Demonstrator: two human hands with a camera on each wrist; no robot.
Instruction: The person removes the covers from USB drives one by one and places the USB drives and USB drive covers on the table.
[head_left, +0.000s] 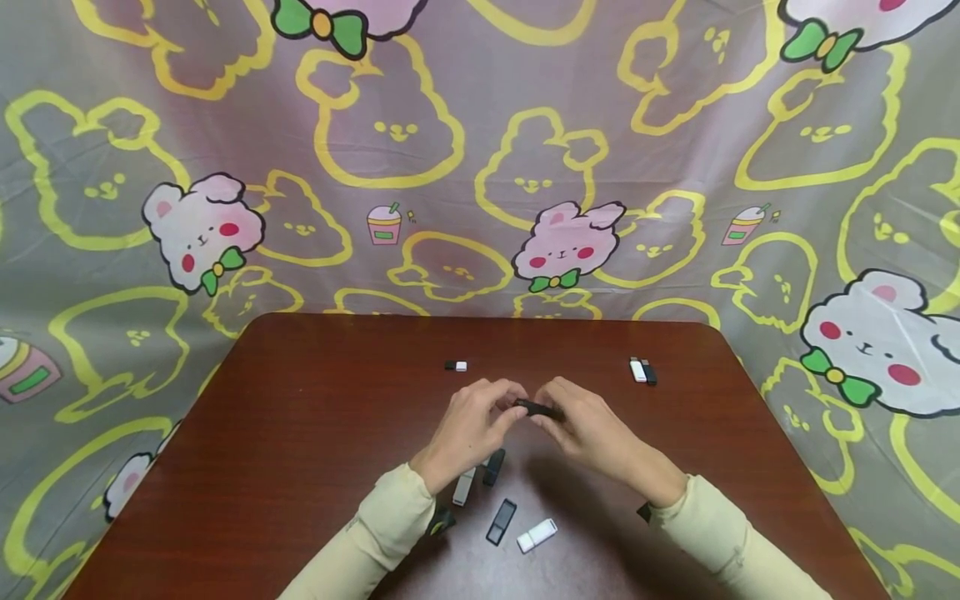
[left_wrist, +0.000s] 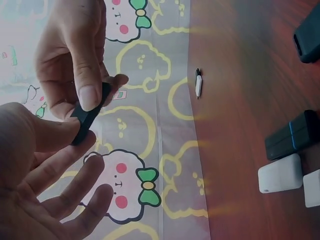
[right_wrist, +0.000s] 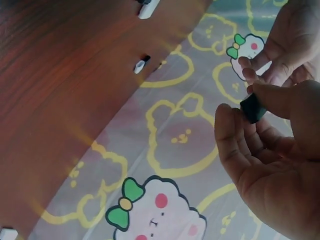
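Handling of small memory sticks at a table (head_left: 300, 417), from the near side outward. Nearest the viewer lay a white memory stick (head_left: 537, 536), with a dark grey memory stick (head_left: 502, 522) just beside it on the left. Beyond these, partly below the left hand in the head view, were a silver memory stick (head_left: 464, 487) and a black memory stick (head_left: 493, 467), lying side by side. No bare metal plug could be made out on these four.

The held black stick (head_left: 538, 408) was raised above the table, between the hands. The left hand (head_left: 474, 423) pinched one end between thumb and forefinger, its other fingers spread loosely; the right hand (head_left: 596, 429) pinched the opposite end with thumb and fingers. Whether the stick was whole or parting at a seam could not be told.

Farther back, a small black piece (head_left: 450, 366) and a small white piece (head_left: 461, 367) lay together, probably caps. Well to their right, a white drive (head_left: 637, 371) and a black drive (head_left: 649, 373) lay side by side, plugs apparently bare. Judged from this arrangement, one black-and-white pair seemed finished, the held stick was in hand, and the four near sticks remained. A patterned cloth (head_left: 450, 192) hung behind.
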